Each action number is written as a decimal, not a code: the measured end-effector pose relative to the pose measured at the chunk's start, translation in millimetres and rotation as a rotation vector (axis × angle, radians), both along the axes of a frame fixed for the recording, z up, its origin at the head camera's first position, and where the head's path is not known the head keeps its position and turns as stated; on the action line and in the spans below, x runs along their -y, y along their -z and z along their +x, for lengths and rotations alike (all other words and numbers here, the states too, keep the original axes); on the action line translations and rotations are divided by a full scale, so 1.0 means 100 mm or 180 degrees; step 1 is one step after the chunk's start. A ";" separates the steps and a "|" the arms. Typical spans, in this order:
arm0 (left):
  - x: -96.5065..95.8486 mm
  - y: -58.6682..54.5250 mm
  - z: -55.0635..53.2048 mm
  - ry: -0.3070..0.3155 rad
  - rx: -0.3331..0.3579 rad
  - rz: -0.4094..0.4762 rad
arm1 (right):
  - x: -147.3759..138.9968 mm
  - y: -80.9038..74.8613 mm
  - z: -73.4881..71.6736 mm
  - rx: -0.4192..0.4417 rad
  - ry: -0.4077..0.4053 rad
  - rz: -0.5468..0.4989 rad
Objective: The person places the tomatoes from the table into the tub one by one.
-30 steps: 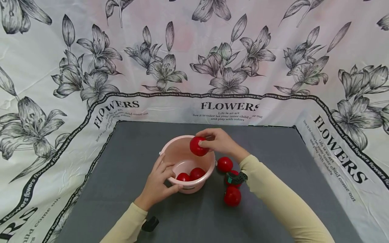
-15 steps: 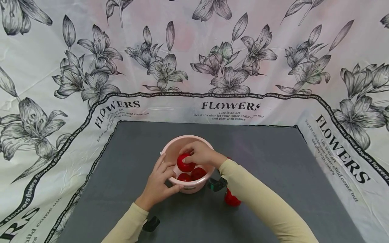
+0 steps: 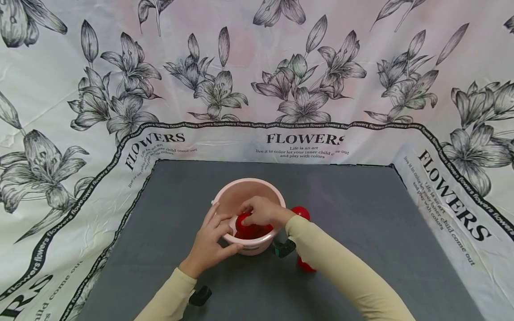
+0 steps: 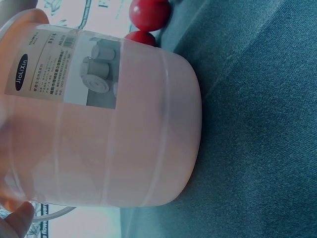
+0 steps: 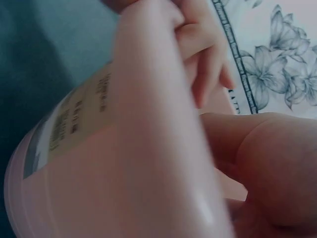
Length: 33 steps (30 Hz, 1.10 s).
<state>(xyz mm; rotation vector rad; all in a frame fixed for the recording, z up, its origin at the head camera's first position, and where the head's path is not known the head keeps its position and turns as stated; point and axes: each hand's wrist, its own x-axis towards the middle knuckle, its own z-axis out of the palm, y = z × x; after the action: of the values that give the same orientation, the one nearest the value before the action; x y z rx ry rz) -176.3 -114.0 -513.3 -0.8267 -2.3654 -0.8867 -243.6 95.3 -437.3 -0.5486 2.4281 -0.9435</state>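
Observation:
A pale pink plastic bucket [image 3: 250,182] stands upright on the grey cloth. My left hand [image 3: 210,238] grips its near left rim, fingers over the inside and thumb outside. Inside the bucket, my right hand [image 3: 263,211] holds a smooth red ball [image 3: 242,221] low down, over other red balls [image 3: 257,231] that it partly hides. The right wrist view has the bucket wall [image 5: 148,129] large in front, with my right hand [image 5: 282,163] behind the rim; the ball is hidden there. A labelled bucket side [image 4: 109,134] fills the left wrist view.
Right of the bucket, a red ball [image 3: 301,212] lies partly behind my right wrist, and another [image 3: 306,265] shows below the sleeve. The grey cloth [image 3: 160,209] is bordered by a white flower-printed sheet [image 3: 225,145] at the back and sides.
My right hand has carried a red ball from above the bucket's right rim leftward and down inside, close onto the other balls. My left hand stays on the rim.

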 end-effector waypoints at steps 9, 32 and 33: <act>0.00 0.00 0.00 0.0011 -0.0005 0.0009 | 0.02 0.03 0.02 -0.0006 -0.0077 0.0060; 0.00 0.01 0.00 -0.0002 0.0054 0.0025 | 0.00 0.06 0.02 -0.0123 0.0059 -0.0313; 0.00 0.01 0.00 0.0001 0.0032 0.0027 | 0.00 0.05 0.02 -0.0103 0.0086 -0.0328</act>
<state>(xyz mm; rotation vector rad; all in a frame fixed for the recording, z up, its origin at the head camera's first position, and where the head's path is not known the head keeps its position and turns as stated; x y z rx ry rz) -176.1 -113.5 -514.4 -0.8213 -2.3685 -0.9025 -241.5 95.7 -442.2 -0.5727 2.4313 -1.0840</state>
